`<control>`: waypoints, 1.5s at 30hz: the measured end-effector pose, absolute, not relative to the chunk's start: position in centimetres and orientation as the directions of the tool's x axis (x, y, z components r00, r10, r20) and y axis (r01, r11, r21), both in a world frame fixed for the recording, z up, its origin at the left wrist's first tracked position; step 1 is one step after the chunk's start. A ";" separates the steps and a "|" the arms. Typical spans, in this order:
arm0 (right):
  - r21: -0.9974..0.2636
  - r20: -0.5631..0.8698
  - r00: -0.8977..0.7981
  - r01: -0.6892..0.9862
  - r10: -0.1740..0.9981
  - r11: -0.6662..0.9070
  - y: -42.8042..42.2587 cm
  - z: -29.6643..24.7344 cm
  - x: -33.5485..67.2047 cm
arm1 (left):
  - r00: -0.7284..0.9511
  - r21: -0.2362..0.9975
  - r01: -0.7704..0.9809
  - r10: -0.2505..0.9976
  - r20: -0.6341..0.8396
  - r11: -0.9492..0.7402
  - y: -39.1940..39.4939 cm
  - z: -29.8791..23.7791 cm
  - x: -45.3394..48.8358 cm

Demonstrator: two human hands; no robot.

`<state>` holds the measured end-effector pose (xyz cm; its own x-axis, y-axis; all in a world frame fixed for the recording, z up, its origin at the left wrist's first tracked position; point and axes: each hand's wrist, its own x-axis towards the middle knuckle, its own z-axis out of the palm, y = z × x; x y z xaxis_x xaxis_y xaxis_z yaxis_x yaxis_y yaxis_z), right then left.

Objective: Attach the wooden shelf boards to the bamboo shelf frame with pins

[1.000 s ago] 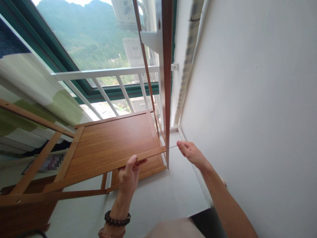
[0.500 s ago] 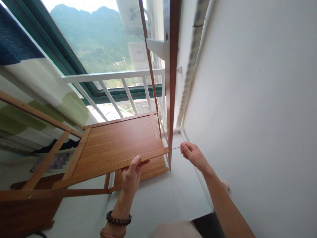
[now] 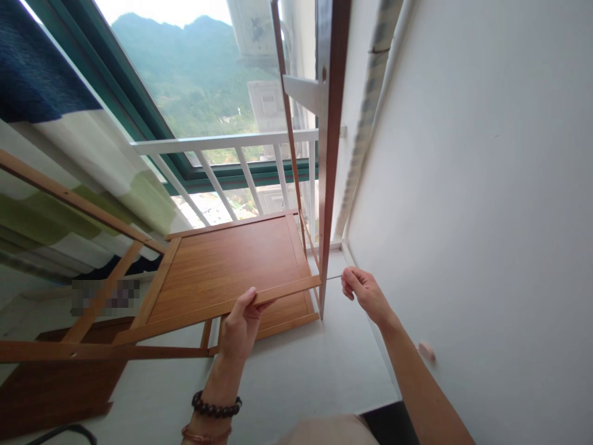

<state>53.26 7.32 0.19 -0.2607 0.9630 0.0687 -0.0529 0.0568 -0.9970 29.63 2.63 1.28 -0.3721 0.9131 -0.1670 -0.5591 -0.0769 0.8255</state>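
Note:
A wooden shelf board (image 3: 231, 262) spans a brown rack frame. My left hand (image 3: 239, 324) grips its front rail, thumb on top and fingers underneath. To the right stands an upright wooden post (image 3: 330, 161), where the end of the rail meets it. My right hand (image 3: 364, 290) is closed in a pinch on a thin metal rod (image 3: 334, 277) that looks like a hex key. The rod reaches the outer side of the post at the height of the shelf joint. Its other end is hidden in my fingers.
Below sits a lower shelf (image 3: 285, 316). More frame bars (image 3: 41, 351) stretch left, above a dark wooden panel (image 3: 55, 395). Behind are a white railing (image 3: 222, 142), a window and a striped curtain (image 3: 97, 161). A white wall (image 3: 486, 185) stands close on the right.
The view has shifted slightly, so the rack and railing appear farther right. My left hand has slid a little to the left along the rail. My right hand still holds the rod at the post.

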 end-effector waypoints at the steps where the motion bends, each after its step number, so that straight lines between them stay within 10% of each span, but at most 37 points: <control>1: -0.996 0.071 -0.256 -0.062 0.964 0.057 7.3 0.1 53.2 | -0.369 0.832 -0.550 0.915 -0.164 -0.073 2.6 1.2 29.6; 29: -0.991 -0.137 -0.452 0.070 0.881 -0.118 8.2 2.3 54.3 | -0.381 0.857 -0.509 0.915 -0.135 -0.086 2.6 1.4 29.7; 41: -0.974 0.122 -0.310 0.148 0.943 0.174 7.9 0.8 54.0 | -0.359 0.845 -0.528 0.924 -0.134 -0.083 2.3 1.3 29.5; 45: -0.971 0.190 -0.142 -0.175 0.971 0.164 8.4 -0.5 53.6 | -0.371 0.833 -0.544 0.919 -0.131 -0.101 2.2 1.5 29.6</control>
<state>53.62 8.35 -0.53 -0.1422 0.9715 0.1897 -0.1746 0.1640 -0.9709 29.57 2.24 1.46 -0.3708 0.9195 -0.1307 -0.5441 -0.1010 0.8329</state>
